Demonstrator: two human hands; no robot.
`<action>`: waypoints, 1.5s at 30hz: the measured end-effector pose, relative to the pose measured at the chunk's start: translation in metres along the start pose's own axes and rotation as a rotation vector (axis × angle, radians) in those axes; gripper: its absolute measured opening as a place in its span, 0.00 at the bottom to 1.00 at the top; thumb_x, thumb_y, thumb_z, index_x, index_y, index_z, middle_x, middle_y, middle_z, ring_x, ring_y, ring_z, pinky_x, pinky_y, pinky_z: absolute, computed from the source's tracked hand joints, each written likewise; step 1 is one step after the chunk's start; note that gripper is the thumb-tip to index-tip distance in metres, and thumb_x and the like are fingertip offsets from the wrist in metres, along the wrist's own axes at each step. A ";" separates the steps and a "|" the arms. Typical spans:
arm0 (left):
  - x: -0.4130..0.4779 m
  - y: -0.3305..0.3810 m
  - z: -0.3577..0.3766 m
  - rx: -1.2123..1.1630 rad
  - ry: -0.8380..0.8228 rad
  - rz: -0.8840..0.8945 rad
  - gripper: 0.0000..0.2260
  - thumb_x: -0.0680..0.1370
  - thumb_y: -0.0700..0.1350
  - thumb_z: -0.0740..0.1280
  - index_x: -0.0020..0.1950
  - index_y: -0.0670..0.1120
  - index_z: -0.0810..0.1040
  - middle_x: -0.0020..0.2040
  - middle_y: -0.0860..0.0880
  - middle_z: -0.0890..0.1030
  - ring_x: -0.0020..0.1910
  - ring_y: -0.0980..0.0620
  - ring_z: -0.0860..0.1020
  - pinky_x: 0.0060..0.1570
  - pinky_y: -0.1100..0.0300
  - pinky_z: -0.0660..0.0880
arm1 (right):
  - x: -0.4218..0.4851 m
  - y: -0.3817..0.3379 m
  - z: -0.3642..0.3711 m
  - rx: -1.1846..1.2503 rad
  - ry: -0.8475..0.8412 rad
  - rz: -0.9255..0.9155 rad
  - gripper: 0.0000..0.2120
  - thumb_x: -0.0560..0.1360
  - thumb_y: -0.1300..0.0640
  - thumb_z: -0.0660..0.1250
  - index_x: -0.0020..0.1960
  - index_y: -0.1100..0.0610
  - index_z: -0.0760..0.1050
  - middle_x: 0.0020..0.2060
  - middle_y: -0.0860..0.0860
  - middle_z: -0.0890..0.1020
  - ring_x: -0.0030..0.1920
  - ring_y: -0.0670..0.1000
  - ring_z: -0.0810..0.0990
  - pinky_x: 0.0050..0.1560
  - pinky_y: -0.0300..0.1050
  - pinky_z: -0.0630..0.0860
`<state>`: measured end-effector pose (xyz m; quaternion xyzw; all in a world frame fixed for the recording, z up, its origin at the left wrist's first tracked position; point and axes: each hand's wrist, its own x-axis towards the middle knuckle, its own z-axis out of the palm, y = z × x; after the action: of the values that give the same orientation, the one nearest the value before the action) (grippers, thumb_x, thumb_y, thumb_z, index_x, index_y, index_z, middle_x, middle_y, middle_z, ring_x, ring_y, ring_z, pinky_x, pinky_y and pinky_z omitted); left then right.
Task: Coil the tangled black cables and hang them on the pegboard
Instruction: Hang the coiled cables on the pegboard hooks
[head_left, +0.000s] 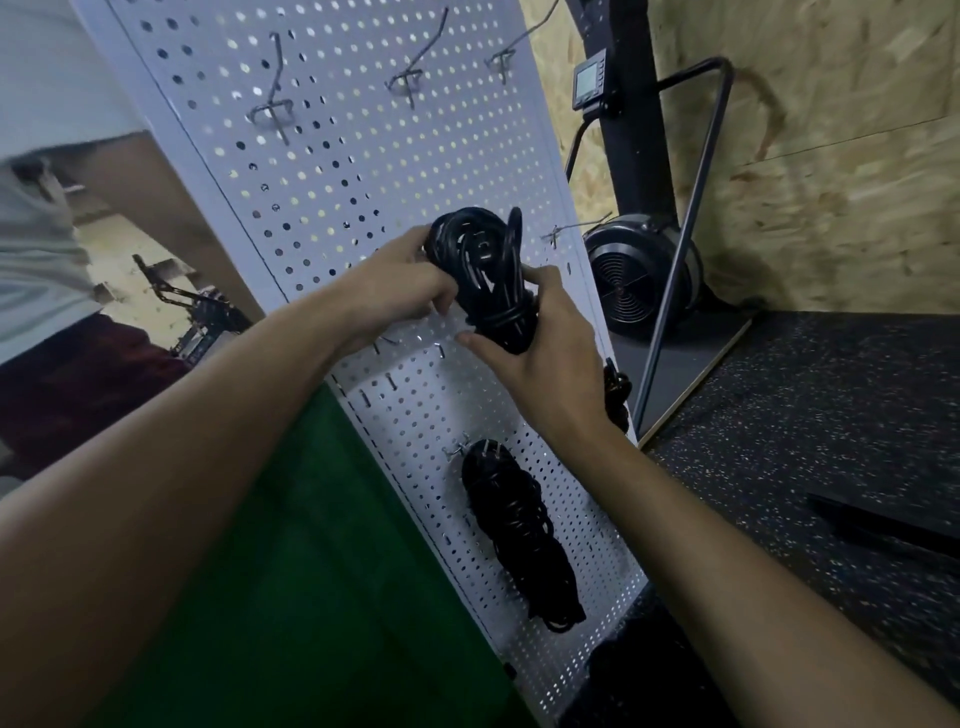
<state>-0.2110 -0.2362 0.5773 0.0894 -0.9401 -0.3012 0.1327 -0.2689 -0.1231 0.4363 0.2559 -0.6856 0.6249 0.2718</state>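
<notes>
A coiled black cable (485, 275) is held up against the white pegboard (332, 171), at mid height. My left hand (400, 291) grips the coil's left side with curled fingers. My right hand (540, 358) holds its lower right part, thumb under the bundle. A second coiled black cable (519, 525) hangs from a hook lower on the board. Another black cable bundle (617, 395) shows at the board's right edge, partly hidden by my right wrist.
Bare metal hooks stick out of the board: one at upper left (272, 111), one upper middle (410, 80), one upper right (501, 60) and one at the right edge (558, 234). A black fan machine (639, 270) stands behind on speckled rubber flooring (810, 415). Green cloth (311, 571) lies at the left.
</notes>
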 end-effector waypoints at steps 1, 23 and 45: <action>0.000 -0.001 -0.001 -0.001 -0.004 -0.002 0.33 0.72 0.34 0.66 0.75 0.51 0.69 0.46 0.48 0.79 0.42 0.50 0.75 0.41 0.56 0.73 | -0.002 0.002 0.002 0.012 0.013 0.023 0.34 0.70 0.36 0.77 0.68 0.46 0.66 0.56 0.47 0.82 0.57 0.51 0.81 0.50 0.56 0.81; 0.002 -0.003 0.005 -0.036 -0.089 0.016 0.37 0.66 0.38 0.65 0.74 0.60 0.72 0.62 0.59 0.83 0.64 0.55 0.80 0.59 0.51 0.78 | -0.006 0.011 -0.005 0.104 0.054 0.070 0.32 0.70 0.41 0.79 0.68 0.49 0.69 0.56 0.47 0.82 0.57 0.50 0.82 0.53 0.56 0.81; 0.000 0.003 0.006 0.018 0.143 0.034 0.16 0.76 0.40 0.68 0.62 0.51 0.82 0.49 0.50 0.85 0.44 0.53 0.79 0.50 0.55 0.78 | 0.017 0.025 -0.001 -0.026 -0.259 0.068 0.39 0.72 0.48 0.80 0.71 0.45 0.58 0.57 0.55 0.81 0.57 0.58 0.81 0.55 0.62 0.80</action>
<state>-0.2132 -0.2308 0.5742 0.0960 -0.9321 -0.2834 0.2040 -0.2984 -0.1204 0.4296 0.3075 -0.7312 0.5867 0.1631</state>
